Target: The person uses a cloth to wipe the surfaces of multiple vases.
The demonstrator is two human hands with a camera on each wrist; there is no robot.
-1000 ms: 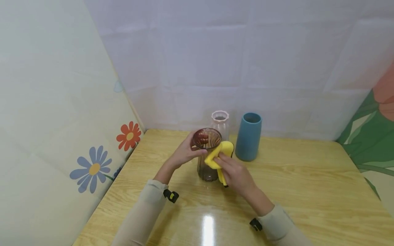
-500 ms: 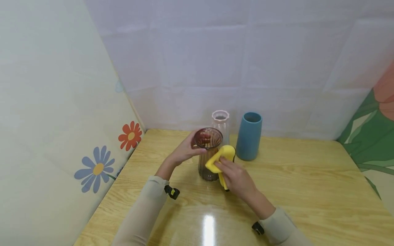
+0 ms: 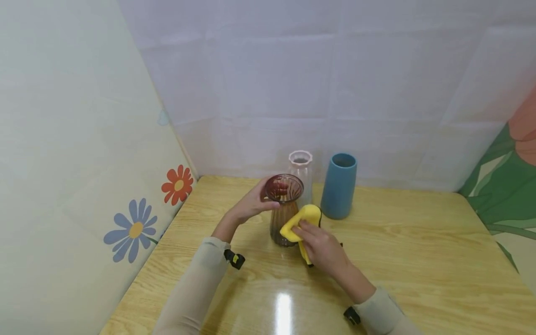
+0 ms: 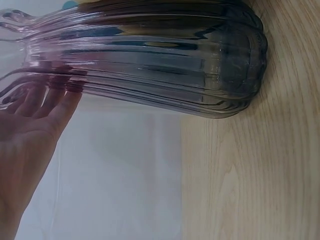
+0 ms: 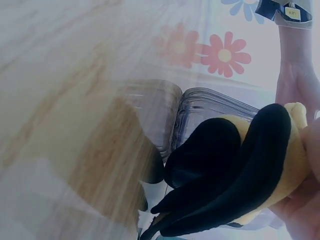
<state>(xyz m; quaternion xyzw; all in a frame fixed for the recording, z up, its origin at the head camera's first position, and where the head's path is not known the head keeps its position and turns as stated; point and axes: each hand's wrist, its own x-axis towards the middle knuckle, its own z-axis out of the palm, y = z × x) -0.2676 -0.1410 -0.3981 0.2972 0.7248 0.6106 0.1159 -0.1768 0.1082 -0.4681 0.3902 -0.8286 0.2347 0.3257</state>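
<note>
A ribbed, purple-brown glass vase (image 3: 282,221) with a flared rim stands on the table. My left hand (image 3: 251,204) grips it around the neck from the left, and the fingers (image 4: 65,107) curve behind the glass in the left wrist view. In my right hand (image 3: 325,245) is a folded cloth (image 3: 309,215), yellow on one side and dark on the other. It lies against the lower right side of the vase, pinched between thumb and fingers. The dark side of the cloth (image 5: 235,175) faces the right wrist camera and covers part of the glass.
Just behind the vase stands a clear, pinkish glass vase (image 3: 306,179) with a scalloped rim. A blue vase (image 3: 339,190) is to its right. The wooden table (image 3: 418,251) reaches back to a white hanging sheet (image 3: 377,93). A flower-printed panel (image 3: 83,139) borders the left side.
My right hand has slid the cloth down the vase's right side, from near the rim toward the base. The left hand has kept its hold on the neck.
</note>
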